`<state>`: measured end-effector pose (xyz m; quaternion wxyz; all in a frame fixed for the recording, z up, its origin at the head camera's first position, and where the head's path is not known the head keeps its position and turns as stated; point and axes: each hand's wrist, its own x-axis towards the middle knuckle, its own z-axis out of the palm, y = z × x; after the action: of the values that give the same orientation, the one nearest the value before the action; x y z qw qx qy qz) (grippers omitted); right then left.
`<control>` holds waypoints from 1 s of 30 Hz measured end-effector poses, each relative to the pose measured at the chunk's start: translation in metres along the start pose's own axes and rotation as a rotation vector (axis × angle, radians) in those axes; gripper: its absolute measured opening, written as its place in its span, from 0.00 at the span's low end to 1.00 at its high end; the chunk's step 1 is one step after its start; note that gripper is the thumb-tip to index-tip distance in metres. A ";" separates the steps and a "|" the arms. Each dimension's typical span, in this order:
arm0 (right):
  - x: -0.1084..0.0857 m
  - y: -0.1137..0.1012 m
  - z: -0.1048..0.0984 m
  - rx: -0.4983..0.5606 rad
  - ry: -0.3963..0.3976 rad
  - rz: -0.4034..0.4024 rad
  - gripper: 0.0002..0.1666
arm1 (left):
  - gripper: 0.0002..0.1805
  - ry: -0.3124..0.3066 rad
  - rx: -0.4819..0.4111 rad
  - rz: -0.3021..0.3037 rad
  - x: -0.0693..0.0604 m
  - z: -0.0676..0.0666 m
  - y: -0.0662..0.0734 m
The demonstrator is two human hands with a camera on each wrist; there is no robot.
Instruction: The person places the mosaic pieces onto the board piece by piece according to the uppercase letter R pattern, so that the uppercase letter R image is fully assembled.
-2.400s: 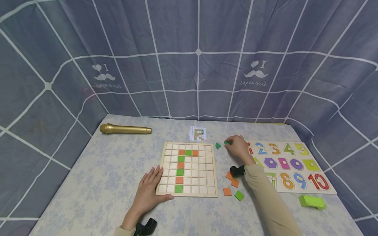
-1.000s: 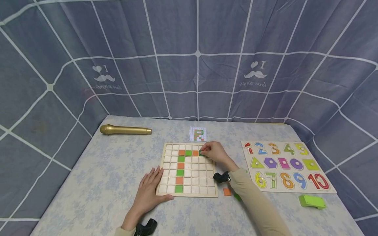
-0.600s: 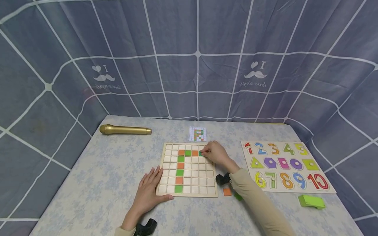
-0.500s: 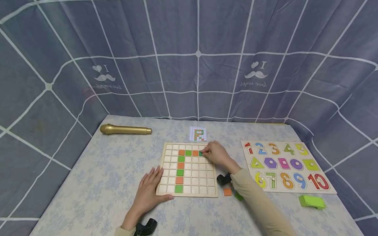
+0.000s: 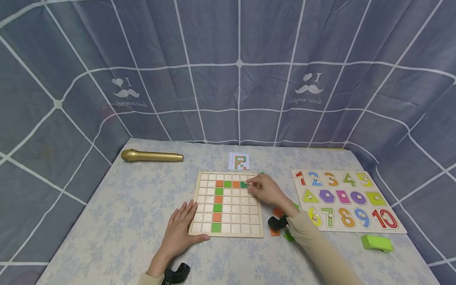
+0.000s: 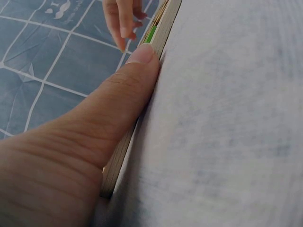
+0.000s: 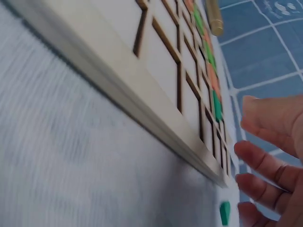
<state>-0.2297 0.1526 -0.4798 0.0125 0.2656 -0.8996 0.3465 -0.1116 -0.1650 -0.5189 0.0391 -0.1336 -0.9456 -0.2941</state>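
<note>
One dark tile (image 5: 244,185), set just beyond the spread, empty right hand (image 5: 266,190), could easily be dislodged if brushed; the board (image 5: 235,219) beneath could be skewed if pushed by the left hand (image 5: 179,228), spread against its edge.

Head view: looks forward and down over the table (image 5: 117,213) to the curtain (image 5: 221,87). Wrist views: look close and tilted, the left past the left hand (image 6: 94,127), the right low across the grid board (image 5: 235,208), which all three views share.
</note>
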 end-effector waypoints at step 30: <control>-0.091 0.029 -0.054 -0.130 0.184 0.222 0.16 | 0.62 0.001 -0.013 0.003 -0.001 0.000 0.000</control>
<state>-0.1744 0.2480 -0.4755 0.0734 0.1302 -0.9390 0.3097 -0.1111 -0.1654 -0.5193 0.0391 -0.1351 -0.9435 -0.3000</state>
